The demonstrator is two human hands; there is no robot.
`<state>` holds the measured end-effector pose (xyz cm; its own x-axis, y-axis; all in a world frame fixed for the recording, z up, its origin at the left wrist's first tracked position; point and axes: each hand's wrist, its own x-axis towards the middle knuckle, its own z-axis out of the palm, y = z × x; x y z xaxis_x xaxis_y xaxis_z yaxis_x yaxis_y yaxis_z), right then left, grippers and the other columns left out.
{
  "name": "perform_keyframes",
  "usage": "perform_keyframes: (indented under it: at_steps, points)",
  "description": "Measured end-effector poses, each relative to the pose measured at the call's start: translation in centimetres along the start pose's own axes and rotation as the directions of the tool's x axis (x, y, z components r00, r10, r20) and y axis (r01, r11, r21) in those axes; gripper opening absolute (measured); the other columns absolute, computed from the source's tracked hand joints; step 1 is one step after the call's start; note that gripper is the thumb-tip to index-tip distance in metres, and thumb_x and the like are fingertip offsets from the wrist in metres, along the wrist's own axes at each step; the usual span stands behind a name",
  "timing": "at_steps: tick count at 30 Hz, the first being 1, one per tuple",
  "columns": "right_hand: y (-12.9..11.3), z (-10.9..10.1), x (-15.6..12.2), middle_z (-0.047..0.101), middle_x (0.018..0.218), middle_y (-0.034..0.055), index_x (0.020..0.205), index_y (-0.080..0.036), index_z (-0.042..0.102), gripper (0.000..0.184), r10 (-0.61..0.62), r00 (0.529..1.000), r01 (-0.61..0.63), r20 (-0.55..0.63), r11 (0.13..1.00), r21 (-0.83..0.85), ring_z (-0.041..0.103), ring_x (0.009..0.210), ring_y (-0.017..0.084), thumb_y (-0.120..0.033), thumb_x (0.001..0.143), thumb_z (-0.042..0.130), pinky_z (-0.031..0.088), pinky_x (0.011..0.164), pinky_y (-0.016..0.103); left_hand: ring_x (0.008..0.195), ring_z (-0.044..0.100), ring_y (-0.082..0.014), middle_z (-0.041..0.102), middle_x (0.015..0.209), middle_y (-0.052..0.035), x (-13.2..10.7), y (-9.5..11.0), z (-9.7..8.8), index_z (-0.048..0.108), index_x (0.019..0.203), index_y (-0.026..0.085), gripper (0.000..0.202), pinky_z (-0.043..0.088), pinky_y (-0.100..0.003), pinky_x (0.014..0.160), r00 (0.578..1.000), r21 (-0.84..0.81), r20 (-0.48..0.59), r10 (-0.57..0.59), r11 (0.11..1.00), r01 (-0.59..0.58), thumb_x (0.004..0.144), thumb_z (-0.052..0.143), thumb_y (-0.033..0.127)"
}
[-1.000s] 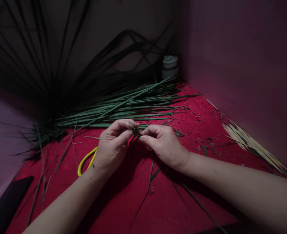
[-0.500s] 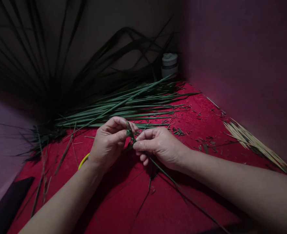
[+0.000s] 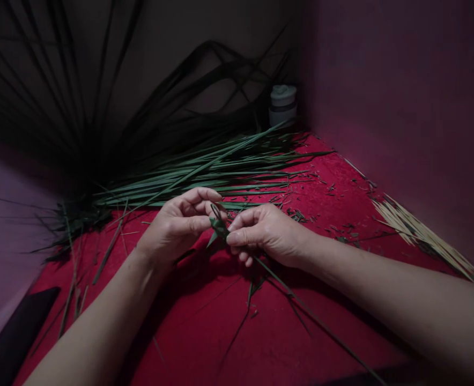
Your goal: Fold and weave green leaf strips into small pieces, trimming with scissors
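A small folded knot of green leaf [image 3: 220,228] sits between my two hands, with a loop at its top and a pointed end at its lower left. My right hand [image 3: 267,236] pinches its right side between thumb and fingers. From under that hand a long thin leaf strip [image 3: 321,323] trails to the lower right. My left hand [image 3: 180,217] is closed at the knot's upper left, the thumb tip against it and the fingers curled behind. Part of the knot is hidden by my fingertips.
A pile of long green leaf strips [image 3: 205,169] lies beyond my hands on the red cloth [image 3: 205,332]. A white lidded container [image 3: 283,104] stands in the back corner. Pale thin sticks [image 3: 426,236] lie by the right wall, leaf scraps around them. A black object [image 3: 23,327] is at lower left.
My left thumb and fingers have shifted on the leaf knot, so more of it shows. A yellow ring by my left wrist is now out of sight. My right hand keeps its pinch.
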<state>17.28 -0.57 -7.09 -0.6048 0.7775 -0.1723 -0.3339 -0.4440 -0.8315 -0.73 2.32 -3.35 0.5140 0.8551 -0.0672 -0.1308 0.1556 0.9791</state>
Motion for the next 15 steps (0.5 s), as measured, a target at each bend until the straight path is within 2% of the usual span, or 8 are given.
perform_keyframes:
  at_steps: [5,10,15]
  points:
    - [0.2,-0.2,0.1,0.059,0.053,-0.0016,0.07,-0.013,0.059,0.01,0.035,0.999,-0.036,0.029,0.999,0.025,0.055,0.042,0.007,-0.019,0.067,0.067,0.049,0.044,0.019,0.068,0.06,-0.0131,0.062,0.076,-0.0037,-0.2,0.2,-0.3,0.059,0.102,0.014,0.033,0.049,-0.022,0.064,0.997,0.041,0.064,-0.035,0.999,0.032,0.07,0.065,0.009]
    - [0.3,-0.2,0.1,0.059,0.052,-0.0017,0.069,-0.013,0.058,0.011,0.039,0.998,-0.04,0.043,0.999,0.025,0.055,0.041,0.007,-0.017,0.066,0.068,0.049,0.043,0.019,0.063,0.055,-0.0108,0.059,0.072,-0.0034,-0.3,0.1,0.3,0.059,0.102,0.012,0.027,0.046,-0.02,0.058,0.993,0.038,0.112,-0.037,0.999,0.033,0.075,0.06,0.014]
    - [0.2,-0.2,0.1,0.06,0.053,-0.0008,0.069,-0.013,0.058,0.012,0.045,0.998,-0.048,0.047,0.997,0.054,0.055,0.041,0.008,-0.016,0.065,0.068,0.049,0.044,0.02,0.062,0.054,-0.0095,0.058,0.071,-0.0023,-0.5,-0.3,0.7,0.06,0.101,0.013,0.026,0.046,-0.018,0.057,0.999,-0.031,0.047,-0.008,0.999,0.009,0.076,0.061,0.017]
